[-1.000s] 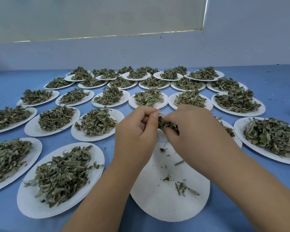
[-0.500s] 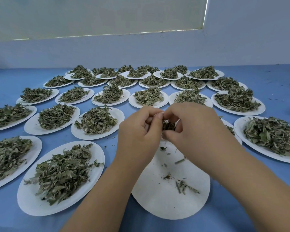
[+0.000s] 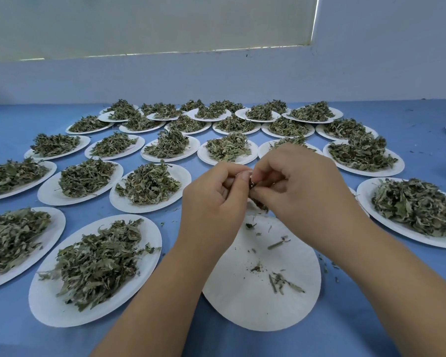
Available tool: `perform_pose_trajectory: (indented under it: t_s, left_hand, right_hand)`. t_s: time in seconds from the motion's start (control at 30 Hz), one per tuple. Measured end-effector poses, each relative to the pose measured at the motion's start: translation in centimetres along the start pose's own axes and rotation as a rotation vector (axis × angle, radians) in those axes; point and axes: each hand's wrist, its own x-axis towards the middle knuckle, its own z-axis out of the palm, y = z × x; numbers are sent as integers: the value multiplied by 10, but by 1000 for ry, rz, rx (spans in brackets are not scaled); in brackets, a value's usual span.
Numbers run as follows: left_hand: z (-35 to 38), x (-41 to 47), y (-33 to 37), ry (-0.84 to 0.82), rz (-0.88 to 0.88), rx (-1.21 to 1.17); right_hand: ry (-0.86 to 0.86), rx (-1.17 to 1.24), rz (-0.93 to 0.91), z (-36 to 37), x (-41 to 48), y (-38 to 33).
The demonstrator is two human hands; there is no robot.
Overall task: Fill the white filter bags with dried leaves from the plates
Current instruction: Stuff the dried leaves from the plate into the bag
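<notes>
Head view: over a nearly bare paper plate (image 3: 263,305) on the blue bench (image 3: 410,292), the left hand (image 3: 211,202) pinches a white filter bag (image 3: 251,207) with curled fingers. The right hand (image 3: 301,191) pinches dried leaves (image 3: 252,186) at its mouth. Heaped plates (image 3: 119,203) surround them.

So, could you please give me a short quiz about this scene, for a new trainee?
1. True or false: the near plate under the hands is heaped with leaves.
2. Which hand works at the filter bag? A: left hand only. B: right hand only. C: both.
3. What colour is the table cover?
Key: 1 false, only scraps lie on it. 2 C: the left hand holds it, the right hand pinches dried leaves at it. 3 blue.
</notes>
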Motion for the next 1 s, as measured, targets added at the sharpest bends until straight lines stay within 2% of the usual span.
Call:
perform_pose_trajectory:
  t_s: [0.07,0.23,0.3,0.4,0.5,0.57,0.63,0.77,1.0]
  left_hand:
    - [-1,0,-1,0,-7,-7]
    - [-2,1,-3,40,-22,-4]
    - [-1,2,-2,54,-26,-8]
    - [-2,3,-3,66,-40,-44]
    - [-2,3,-2,82,-42,-42]
    - [-2,3,-3,85,-40,-35]
    - [-1,3,-4,80,-34,-31]
    - [-1,3,-5,73,-8,-5]
    - [-1,2,-4,68,-3,-9]
  right_hand:
    - [-19,-6,-28,2,-1,0]
    - [-26,276,52,-12,0,2]
    - [17,309,67,-18,1,3]
    - [-1,228,123,-28,3,8]
    - [-225,136,225,-34,2,11]
    - [-280,29,214,-30,1,11]
    - [-262,-20,186,-25,0,10]
    - [-229,39,165,-21,-2,11]
    - [-240,-54,105,-19,1,11]
